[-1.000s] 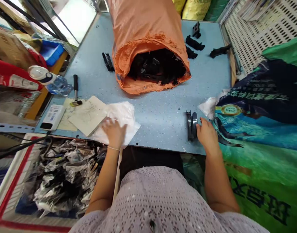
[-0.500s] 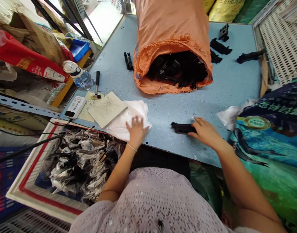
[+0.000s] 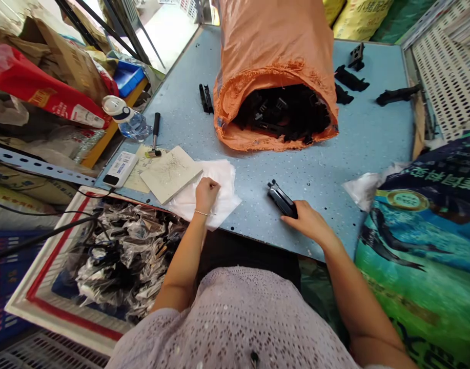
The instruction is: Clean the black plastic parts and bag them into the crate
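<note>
Black part (image 3: 282, 200), long axis diagonal — prongs (image 3: 272, 183) far-left, right fingers (image 3: 290, 221) pinching near end (left fingers (image 3: 208, 183) curled).

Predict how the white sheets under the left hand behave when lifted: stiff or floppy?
Probably floppy: the white sheets look thin, with wrinkles and uneven edges. Likely light, given that thinness. They may drag on one side, where the square pad appears to overlap them.

Our right hand (image 3: 306, 220) grips a black part (image 3: 281, 198) — our left hand (image 3: 206, 195), curled, is over white sheets (image 3: 224, 184), a pale board (image 3: 168, 171) just left of it, an orange sack (image 3: 275, 41) beyond both hands.
</note>
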A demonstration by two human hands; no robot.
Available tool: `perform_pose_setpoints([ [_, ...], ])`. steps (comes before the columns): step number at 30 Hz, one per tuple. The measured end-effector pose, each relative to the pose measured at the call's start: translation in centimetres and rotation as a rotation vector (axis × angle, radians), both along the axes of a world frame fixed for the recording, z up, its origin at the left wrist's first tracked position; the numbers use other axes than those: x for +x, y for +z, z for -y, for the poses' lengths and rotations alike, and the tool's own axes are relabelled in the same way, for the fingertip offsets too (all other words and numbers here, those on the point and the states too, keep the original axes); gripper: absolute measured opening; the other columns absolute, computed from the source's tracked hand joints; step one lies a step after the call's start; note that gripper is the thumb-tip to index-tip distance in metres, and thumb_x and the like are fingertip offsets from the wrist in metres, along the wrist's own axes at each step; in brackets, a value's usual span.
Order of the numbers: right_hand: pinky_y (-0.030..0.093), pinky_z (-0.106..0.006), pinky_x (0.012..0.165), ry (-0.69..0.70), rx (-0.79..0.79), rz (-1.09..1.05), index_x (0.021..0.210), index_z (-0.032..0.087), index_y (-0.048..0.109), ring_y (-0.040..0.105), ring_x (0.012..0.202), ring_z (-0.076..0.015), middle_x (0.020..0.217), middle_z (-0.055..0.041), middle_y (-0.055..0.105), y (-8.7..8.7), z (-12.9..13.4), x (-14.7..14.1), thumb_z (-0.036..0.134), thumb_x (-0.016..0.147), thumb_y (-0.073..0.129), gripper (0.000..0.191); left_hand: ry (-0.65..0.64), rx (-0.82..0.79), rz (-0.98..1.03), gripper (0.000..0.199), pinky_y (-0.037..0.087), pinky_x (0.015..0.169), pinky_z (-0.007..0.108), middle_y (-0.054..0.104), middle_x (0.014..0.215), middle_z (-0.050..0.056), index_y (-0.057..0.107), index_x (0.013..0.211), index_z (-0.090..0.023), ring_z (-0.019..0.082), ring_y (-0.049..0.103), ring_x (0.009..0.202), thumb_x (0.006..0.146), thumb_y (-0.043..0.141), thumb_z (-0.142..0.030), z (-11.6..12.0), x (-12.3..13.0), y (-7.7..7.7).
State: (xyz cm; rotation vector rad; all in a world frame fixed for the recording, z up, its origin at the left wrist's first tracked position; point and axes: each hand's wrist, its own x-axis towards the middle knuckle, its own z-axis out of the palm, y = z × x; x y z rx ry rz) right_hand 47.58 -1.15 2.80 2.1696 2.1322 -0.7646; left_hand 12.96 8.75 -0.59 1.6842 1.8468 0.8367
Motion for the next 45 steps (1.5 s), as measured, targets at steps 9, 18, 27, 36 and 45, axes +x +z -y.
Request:
perform_pose_setpoints([
  [9, 0.041, -0.046, 0.109, 0.113, 0.073, -0.835, 0.139, 0.023, 0.056, 0.056, 0.125, -0.0294, 0.134, -0.0107, 0.063, 0.1, -4.9, -10.6, 0.047, 0.1, 0.048, 0.046, -0.048, 0.057, 0.057, 0.016, 0.054, 0.085, 0.034, 0.072, 0.092, 0.009, 0.068, 0.09, -0.016, 0.021, 0.067, 0.088, 0.086, 0.053, -0.011, 0.0, -1.8, 0.1],
  [18, 0.046, -0.035, 0.094, 0.293, 0.076, -0.52, 0.123, 0.019, 0.064, 0.061, 0.105, -0.0252, 0.109, -0.0106, 0.063, 1.9, -7.8, -14.1, 0.029, 0.104, 0.041, 0.031, -0.168, 0.102, -0.285, 0.056, 0.05, 0.113, 0.042, 0.055, 0.146, 0.02, 0.056, 0.142, -0.01, 0.03, 0.058, 0.133, 0.086, 0.049, -0.007, 1.0, -4.8, 1.5],
  [27, 0.05, -0.036, 0.08, 0.072, -0.022, -0.835, 0.131, 0.025, 0.059, 0.062, 0.083, -0.021, 0.094, -0.004, 0.065, 0.8, -8.1, -16.4, 0.026, 0.092, 0.06, 0.039, -0.353, 0.191, -0.222, 0.073, 0.048, 0.116, 0.045, 0.04, 0.159, 0.02, 0.038, 0.156, -0.012, 0.032, 0.048, 0.145, 0.084, 0.045, -0.003, 3.4, -4.5, 1.8],
  [36, 0.056, -0.034, 0.087, -0.383, -0.141, -1.411, 0.111, 0.026, 0.07, 0.067, 0.101, -0.0211, 0.112, -0.0025, 0.072, 0.2, -2.7, -19.9, 0.054, 0.084, 0.071, 0.038, -0.564, 0.346, 0.055, 0.071, 0.046, 0.118, 0.045, 0.046, 0.156, 0.016, 0.035, 0.159, -0.025, 0.027, 0.048, 0.144, 0.092, 0.059, -0.02, 9.2, -1.1, 4.3],
  [45, 0.058, -0.038, 0.088, 0.195, -0.463, -1.277, 0.109, 0.029, 0.078, 0.074, 0.09, -0.0213, 0.094, -0.004, 0.079, 4.0, 0.8, -17.3, 0.049, 0.093, 0.068, 0.028, -0.059, -0.027, 0.169, 0.029, 0.041, 0.045, 0.019, 0.074, 0.099, 0.006, 0.071, 0.111, -0.018, 0.006, 0.05, 0.05, 0.089, 0.068, -0.036, 18.0, -11.2, 12.0],
])
